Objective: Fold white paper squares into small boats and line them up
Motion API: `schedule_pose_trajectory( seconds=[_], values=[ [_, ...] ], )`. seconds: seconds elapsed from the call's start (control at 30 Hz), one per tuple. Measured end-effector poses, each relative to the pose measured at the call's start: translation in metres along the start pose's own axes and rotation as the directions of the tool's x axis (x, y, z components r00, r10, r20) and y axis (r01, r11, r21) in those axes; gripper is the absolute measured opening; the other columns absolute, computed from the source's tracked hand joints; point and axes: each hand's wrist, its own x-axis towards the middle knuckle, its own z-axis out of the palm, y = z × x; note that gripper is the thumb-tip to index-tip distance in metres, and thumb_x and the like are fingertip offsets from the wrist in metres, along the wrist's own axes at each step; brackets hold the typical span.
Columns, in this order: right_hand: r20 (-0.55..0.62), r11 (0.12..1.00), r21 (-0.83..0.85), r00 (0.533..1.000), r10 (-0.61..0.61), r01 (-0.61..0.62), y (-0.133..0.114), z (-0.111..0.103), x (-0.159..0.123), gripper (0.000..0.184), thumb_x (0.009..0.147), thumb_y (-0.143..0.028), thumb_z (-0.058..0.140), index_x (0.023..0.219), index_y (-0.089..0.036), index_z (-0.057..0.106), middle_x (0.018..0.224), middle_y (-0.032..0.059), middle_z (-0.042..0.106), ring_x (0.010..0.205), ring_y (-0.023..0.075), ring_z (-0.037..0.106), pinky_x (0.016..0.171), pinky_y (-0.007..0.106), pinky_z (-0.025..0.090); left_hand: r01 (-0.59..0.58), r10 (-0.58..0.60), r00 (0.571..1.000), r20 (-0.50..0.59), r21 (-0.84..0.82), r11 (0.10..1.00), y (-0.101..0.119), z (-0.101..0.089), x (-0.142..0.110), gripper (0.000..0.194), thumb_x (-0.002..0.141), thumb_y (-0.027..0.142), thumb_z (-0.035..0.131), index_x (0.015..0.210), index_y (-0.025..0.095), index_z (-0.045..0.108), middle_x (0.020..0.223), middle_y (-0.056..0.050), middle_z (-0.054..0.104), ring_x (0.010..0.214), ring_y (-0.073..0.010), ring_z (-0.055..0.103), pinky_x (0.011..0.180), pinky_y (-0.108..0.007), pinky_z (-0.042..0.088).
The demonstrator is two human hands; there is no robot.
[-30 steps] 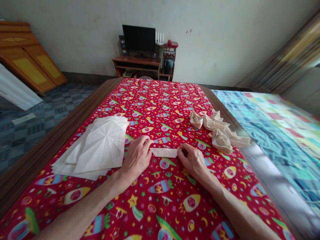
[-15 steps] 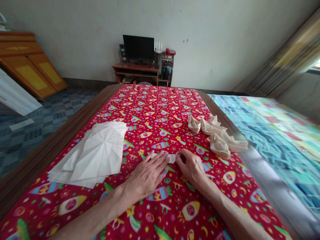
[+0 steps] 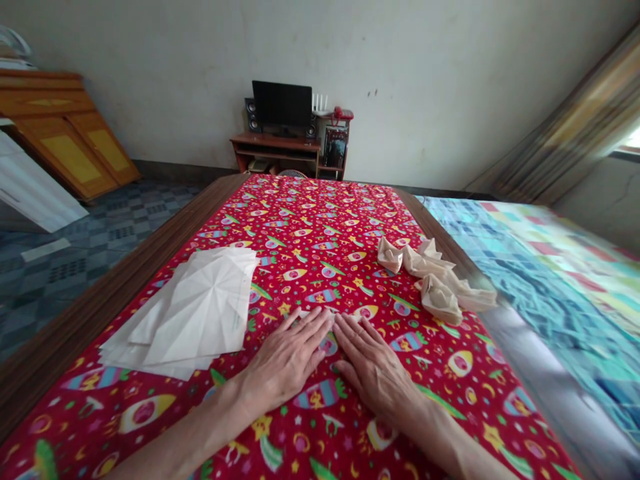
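A narrow strip of folded white paper point(image 3: 331, 317) lies on the red patterned cloth point(image 3: 320, 273), mostly hidden under my fingers. My left hand point(image 3: 293, 350) rests flat over its left part, fingers stretched out. Over the right part my right hand point(image 3: 373, 360) lies flat too, fingers extended and thumb apart. The fingertips of both hands nearly meet in the middle. To the left is a stack of creased white paper sheets point(image 3: 210, 307). Several folded paper pieces point(image 3: 435, 277) with pointed tips sit in a cluster on the right.
The cloth covers a table with a brown wooden edge point(image 3: 200, 207). A bed with a blue checked sheet point(image 3: 540, 293) adjoins on the right. Beyond the far end stands a desk point(image 3: 275, 141) with a monitor point(image 3: 283, 103). A wooden cabinet point(image 3: 75, 140) is at the left.
My right hand has gone from a pinch at the strip's right end to lying flat on it, fingers stretched. My left hand has stayed on the paper. The view has tilted slightly.
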Motion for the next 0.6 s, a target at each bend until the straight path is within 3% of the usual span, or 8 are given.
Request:
schedule_pose_trajectory(
  seconds=[0.3,0.43,0.6],
  values=[
    [-0.084,0.999,-0.05,0.996,0.003,-0.007,0.008,-0.003,-0.008,0.043,0.095,-0.026,0.04,0.135,-0.011,0.045,0.137,0.0101,0.047,0.129,0.0237,0.042,0.106,0.044,0.038,0.023,-0.02,0.999,-0.033,0.117,0.993,-0.014,-0.004,-0.021,0.045,0.094,0.024,0.036,0.138,0.017,0.038,0.144,-0.006,0.041,0.133,-0.0187,0.036,0.112,-0.04,0.025],
    [-0.156,0.999,-0.038,0.988,0.02,-0.026,0.005,0.001,-0.005,0.04,0.093,-0.026,0.043,0.131,-0.013,0.051,0.132,0.0109,0.053,0.124,0.0235,0.048,0.105,0.043,0.04,0.024,-0.02,0.999,-0.038,0.095,0.995,-0.007,-0.003,-0.013,0.042,0.095,0.028,0.036,0.135,0.017,0.042,0.142,-0.007,0.042,0.134,-0.0201,0.035,0.112,-0.043,0.024],
    [-0.128,1.0,0.006,0.992,0.02,-0.02,0.003,0.003,0.005,0.041,0.093,-0.025,0.044,0.133,-0.018,0.048,0.134,0.0083,0.052,0.124,0.023,0.047,0.107,0.046,0.035,0.009,-0.009,1.0,-0.015,0.034,0.999,0.005,0.001,0.005,0.045,0.096,0.03,0.033,0.14,0.016,0.035,0.145,-0.007,0.039,0.136,-0.0193,0.031,0.112,-0.043,0.025]
  ],
)
